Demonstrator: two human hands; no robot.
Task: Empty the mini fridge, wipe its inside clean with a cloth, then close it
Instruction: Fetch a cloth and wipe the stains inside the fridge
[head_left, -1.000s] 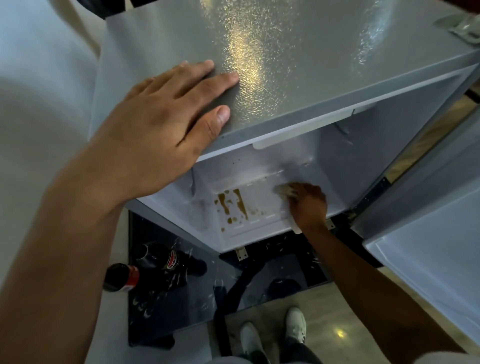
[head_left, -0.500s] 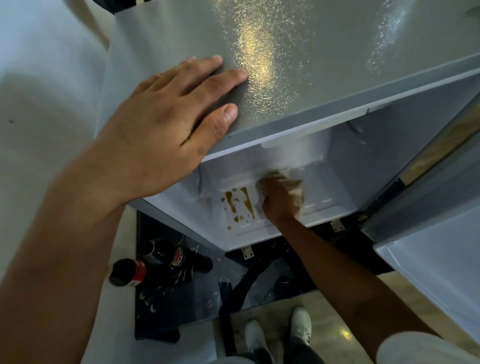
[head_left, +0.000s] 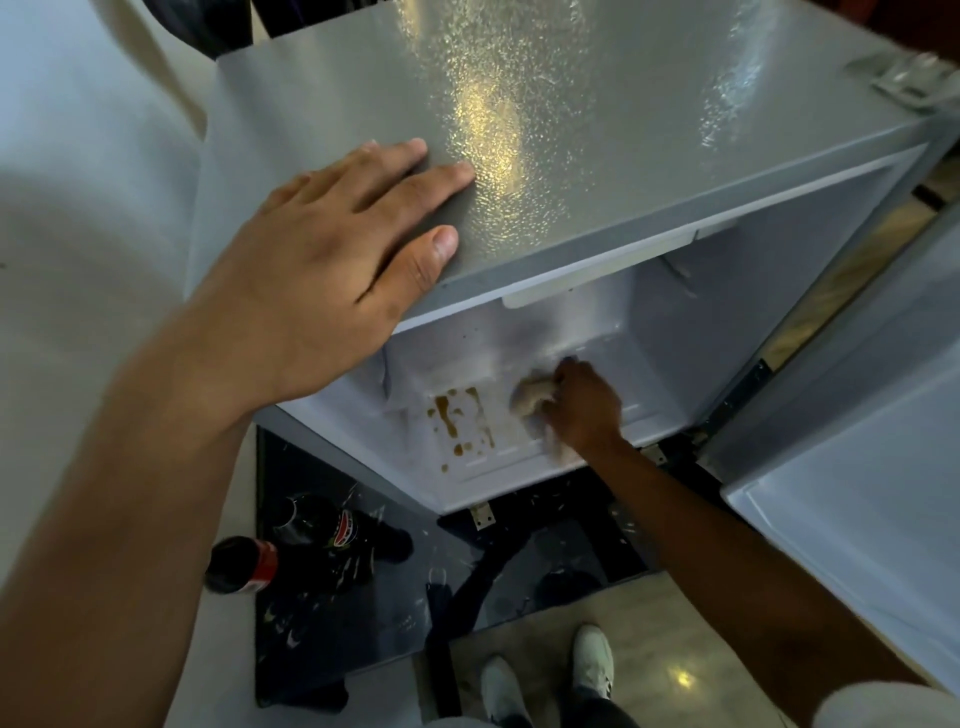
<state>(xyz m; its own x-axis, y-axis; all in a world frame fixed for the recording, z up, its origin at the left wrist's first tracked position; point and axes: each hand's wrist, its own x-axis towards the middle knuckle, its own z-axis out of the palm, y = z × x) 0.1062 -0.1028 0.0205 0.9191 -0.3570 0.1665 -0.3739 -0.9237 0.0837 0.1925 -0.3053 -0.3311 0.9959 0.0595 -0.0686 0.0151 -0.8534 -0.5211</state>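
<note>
The grey mini fridge (head_left: 597, 130) stands open below me, its white inside bare of items. My left hand (head_left: 332, 265) lies flat on the fridge's top, fingers spread, holding nothing. My right hand (head_left: 584, 405) reaches inside and presses a crumpled beige cloth (head_left: 530, 397) on the fridge floor. Brown spill stains (head_left: 460, 421) mark the floor just left of the cloth.
The fridge door (head_left: 857, 467) hangs open at the right. Two dark soda bottles (head_left: 311, 545) lie on a black mat (head_left: 363, 623) on the ground left of the fridge. My white shoes (head_left: 545, 670) stand on the tiled floor in front. A pale wall is at the left.
My right hand with the cloth swept left toward the stains half a second ago, then back to the right. The left hand stays on the fridge top.
</note>
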